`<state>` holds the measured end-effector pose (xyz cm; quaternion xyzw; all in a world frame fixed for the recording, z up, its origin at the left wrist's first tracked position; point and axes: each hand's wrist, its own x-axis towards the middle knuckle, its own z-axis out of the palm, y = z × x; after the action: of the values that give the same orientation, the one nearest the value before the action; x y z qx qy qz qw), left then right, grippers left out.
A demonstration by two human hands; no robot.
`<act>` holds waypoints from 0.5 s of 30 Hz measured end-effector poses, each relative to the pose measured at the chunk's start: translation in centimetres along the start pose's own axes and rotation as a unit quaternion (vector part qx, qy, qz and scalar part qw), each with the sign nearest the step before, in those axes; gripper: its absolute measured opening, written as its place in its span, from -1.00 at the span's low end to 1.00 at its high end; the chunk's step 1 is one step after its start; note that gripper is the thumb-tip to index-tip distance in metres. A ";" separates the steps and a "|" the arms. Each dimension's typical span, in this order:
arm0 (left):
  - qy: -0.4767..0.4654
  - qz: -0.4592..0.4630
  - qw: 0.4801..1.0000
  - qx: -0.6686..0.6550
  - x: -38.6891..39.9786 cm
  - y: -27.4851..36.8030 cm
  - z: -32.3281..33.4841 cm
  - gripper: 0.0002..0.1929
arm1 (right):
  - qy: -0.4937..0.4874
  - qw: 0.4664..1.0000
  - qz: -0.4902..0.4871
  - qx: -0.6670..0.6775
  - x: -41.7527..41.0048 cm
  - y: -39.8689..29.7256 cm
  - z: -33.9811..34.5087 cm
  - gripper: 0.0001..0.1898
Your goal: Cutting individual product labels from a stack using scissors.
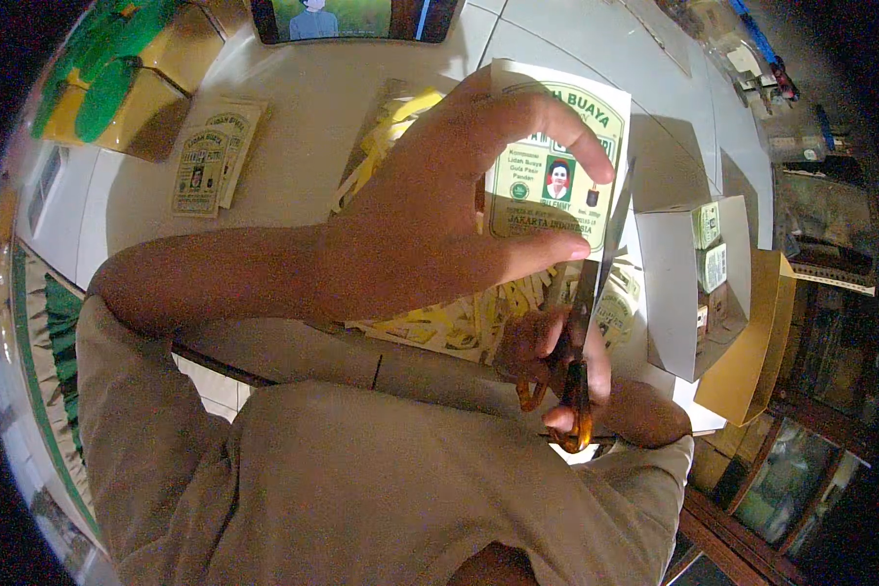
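Note:
My left hand (pixel 439 198) holds up a printed paper label (pixel 549 176) with a green border, its fingers and thumb across the paper. Below and to the right, my right hand (pixel 556 359) grips a pair of scissors (pixel 578 329) with amber-coloured handles. The scissor blades point upward along the label's right edge; whether they are parted is hard to tell. Under my hands lies a pile of yellowish paper strips (pixel 476 319). Two or more similar labels (pixel 198 176) lie overlapped on the table at the left, and others (pixel 615 311) lie beside my right hand.
A white box (pixel 673 293) with stacks of labels stands at the right, against a brown cardboard box (pixel 761 351). A yellow and green box (pixel 132 110) is at the upper left. A device with a lit screen (pixel 351 18) sits at the far edge of the tiled surface (pixel 285 88).

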<state>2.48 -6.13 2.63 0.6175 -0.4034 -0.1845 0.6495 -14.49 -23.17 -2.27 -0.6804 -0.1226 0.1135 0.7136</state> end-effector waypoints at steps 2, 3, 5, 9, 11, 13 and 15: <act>-0.010 0.020 0.999 0.025 -0.1 0.0 0.0 -0.56 | 0.008 0.999 0.006 0.043 0.0 -0.1 0.3 -0.29; -0.012 0.060 0.996 0.071 -0.2 0.0 0.0 -0.56 | 0.022 0.997 -0.005 0.071 0.0 0.0 0.4 -0.28; 0.002 0.121 0.982 0.145 -0.5 0.1 0.2 -0.56 | 0.012 0.993 -0.056 0.107 0.2 0.7 0.5 -0.27; -0.043 0.001 0.999 -0.022 -1.0 0.0 0.7 -0.55 | -0.065 0.987 -0.111 0.097 0.6 2.5 -0.1 -0.24; -0.036 0.016 0.999 -0.012 -1.0 0.0 0.7 -0.55 | -0.059 0.989 -0.089 0.106 0.1 2.8 -0.1 -0.24; -0.034 0.006 0.999 -0.013 -1.1 0.1 0.7 -0.54 | -0.017 0.985 -0.085 0.152 -0.6 2.6 0.3 -0.25; -0.032 0.008 0.999 -0.006 -1.1 0.1 0.8 -0.55 | 0.012 0.990 -0.076 0.120 -1.1 2.3 0.7 -0.26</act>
<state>1.21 -5.81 2.37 0.6039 -0.4281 -0.2012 0.6415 -15.80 -22.75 -4.52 -0.5794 -0.1510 0.0642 0.7983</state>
